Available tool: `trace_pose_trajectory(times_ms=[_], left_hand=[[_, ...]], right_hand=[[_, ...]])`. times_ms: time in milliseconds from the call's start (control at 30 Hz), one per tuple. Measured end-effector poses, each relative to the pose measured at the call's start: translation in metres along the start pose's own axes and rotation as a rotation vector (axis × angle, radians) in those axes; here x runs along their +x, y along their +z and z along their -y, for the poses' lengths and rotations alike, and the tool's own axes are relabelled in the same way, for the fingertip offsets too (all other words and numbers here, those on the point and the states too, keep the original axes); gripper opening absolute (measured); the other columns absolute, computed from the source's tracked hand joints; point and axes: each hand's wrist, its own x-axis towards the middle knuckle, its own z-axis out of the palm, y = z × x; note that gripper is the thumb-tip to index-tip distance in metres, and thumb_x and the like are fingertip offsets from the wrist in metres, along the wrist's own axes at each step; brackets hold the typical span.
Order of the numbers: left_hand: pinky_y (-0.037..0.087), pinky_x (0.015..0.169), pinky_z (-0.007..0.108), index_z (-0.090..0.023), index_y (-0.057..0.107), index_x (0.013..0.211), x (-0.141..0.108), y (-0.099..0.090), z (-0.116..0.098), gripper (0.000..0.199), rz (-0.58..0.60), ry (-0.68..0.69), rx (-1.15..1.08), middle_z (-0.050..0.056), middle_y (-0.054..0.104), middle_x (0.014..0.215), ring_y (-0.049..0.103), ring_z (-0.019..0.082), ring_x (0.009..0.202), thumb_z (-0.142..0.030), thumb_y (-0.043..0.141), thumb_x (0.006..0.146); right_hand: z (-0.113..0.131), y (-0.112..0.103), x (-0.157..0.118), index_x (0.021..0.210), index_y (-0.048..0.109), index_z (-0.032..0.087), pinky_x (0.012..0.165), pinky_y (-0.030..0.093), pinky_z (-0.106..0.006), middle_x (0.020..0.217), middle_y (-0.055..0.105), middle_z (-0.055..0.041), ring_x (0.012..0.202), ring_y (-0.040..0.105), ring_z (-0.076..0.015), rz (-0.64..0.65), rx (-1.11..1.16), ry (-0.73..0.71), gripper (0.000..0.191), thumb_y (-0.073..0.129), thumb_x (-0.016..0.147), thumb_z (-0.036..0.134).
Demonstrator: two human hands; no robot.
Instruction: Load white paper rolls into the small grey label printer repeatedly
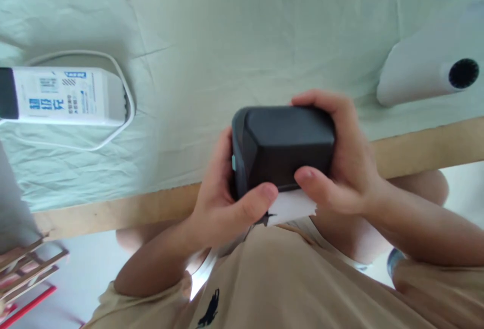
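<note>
Both left hand (pixel 217 205) and right hand (pixel 351 162) wrap half-curled fingers (pixel 317 98) around a dark, bevelled box (pixel 287 140), its right end hidden.

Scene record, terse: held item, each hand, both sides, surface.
held: dark grey, boxy, plastic-looking device; white paper-like strip at its near side
left hand: grips device's left end
right hand: grips right end
left side: white block with blue print, white cable curving around its end
right side: white, rounded object, dark circular end
surface: wrinkled pale-green cloth
</note>
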Motion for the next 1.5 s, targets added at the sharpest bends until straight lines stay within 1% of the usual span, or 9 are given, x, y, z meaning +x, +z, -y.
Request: trace_pose_trajectory(times_ms=[167,333,467,767,933,1067,1167,1333,1500], left_hand=[[0.065,0.116,0.053,-0.035,0.071,0.135,-0.002,0.003,-0.009,0.056,0.066,0.046,0.047,0.005,0.08,0.141,0.078,0.035,0.132,-0.02,0.094,0.086],[0.066,0.113,0.048,-0.038,0.071,0.136,-0.001,0.006,-0.01,0.056,0.068,0.07,0.044,0.003,0.082,0.137,0.079,0.032,0.128,-0.024,0.094,0.086],[0.064,0.116,0.054,-0.036,0.07,0.141,-0.002,0.005,-0.006,0.063,-0.006,-0.03,0.029,0.004,0.081,0.144,0.076,0.038,0.138,-0.028,0.094,0.084],[0.069,0.104,0.044,-0.043,0.078,0.143,0.002,-0.013,0.011,0.039,0.117,0.136,-0.015,-0.001,0.081,0.144,0.076,0.031,0.132,-0.034,0.073,0.106],[0.07,0.104,0.05,-0.041,0.072,0.151,0.018,0.012,-0.009,0.067,0.008,-0.028,-0.015,0.005,0.086,0.123,0.077,0.038,0.135,-0.062,0.09,0.09],[0.069,0.106,0.049,-0.037,0.071,0.152,0.033,0.034,-0.019,0.067,-0.028,-0.043,-0.111,0.006,0.087,0.119,0.077,0.037,0.136,-0.069,0.084,0.094],[0.068,0.109,0.047,-0.034,0.073,0.149,0.032,0.032,-0.015,0.062,-0.084,-0.046,-0.176,0.006,0.087,0.117,0.077,0.036,0.137,-0.069,0.08,0.099],[0.065,0.11,0.039,-0.026,0.085,0.122,0.016,0.019,0.001,0.029,-0.133,0.051,-0.276,0.003,0.084,0.101,0.081,0.026,0.113,-0.05,0.075,0.109],[0.066,0.104,0.029,-0.02,0.088,0.102,0.011,0.022,0.004,0.027,-0.155,0.122,-0.349,0.0,0.078,0.088,0.078,0.017,0.091,-0.034,0.069,0.114]], right_hand=[[-0.002,-0.009,-0.002,0.167,0.045,0.049,0.085,0.073,-0.064,0.134,0.074,-0.0094,0.112,0.076,-0.0423,0.096,0.02,0.003,0.079,0.07,0.093,0.06],[-0.006,-0.014,0.001,0.169,0.044,0.043,0.089,0.074,-0.061,0.135,0.073,-0.0117,0.116,0.077,-0.0401,0.133,0.036,-0.083,0.08,0.071,0.095,0.061],[-0.004,-0.011,0.002,0.167,0.048,0.04,0.098,0.073,-0.059,0.144,0.073,-0.0115,0.126,0.077,-0.0385,0.079,0.007,-0.093,0.071,0.069,0.102,0.06],[-0.015,-0.002,-0.011,0.167,0.046,0.045,0.109,0.067,-0.057,0.153,0.067,-0.0081,0.133,0.073,-0.0347,-0.029,-0.002,-0.087,0.071,0.065,0.103,0.07],[-0.014,-0.006,-0.005,0.155,0.059,0.045,0.11,0.065,-0.064,0.14,0.068,-0.0093,0.135,0.068,-0.0392,-0.143,-0.019,-0.204,0.061,0.07,0.098,0.064],[-0.014,-0.014,0.0,0.155,0.059,0.044,0.108,0.067,-0.065,0.133,0.069,-0.0113,0.129,0.07,-0.0395,-0.054,-0.102,-0.234,0.065,0.075,0.094,0.061],[-0.015,-0.019,0.001,0.159,0.056,0.043,0.109,0.067,-0.066,0.14,0.066,-0.013,0.134,0.068,-0.0408,-0.001,-0.124,-0.215,0.071,0.075,0.094,0.064],[-0.014,-0.026,0.004,0.165,0.054,0.04,0.097,0.071,-0.06,0.139,0.063,-0.0134,0.13,0.068,-0.0391,0.024,-0.151,-0.255,0.079,0.082,0.093,0.057],[-0.008,-0.023,0.006,0.159,0.063,0.033,0.071,0.064,-0.04,0.108,0.07,-0.0057,0.09,0.066,-0.0244,-0.113,-0.228,-0.391,0.075,0.09,0.09,0.045]])
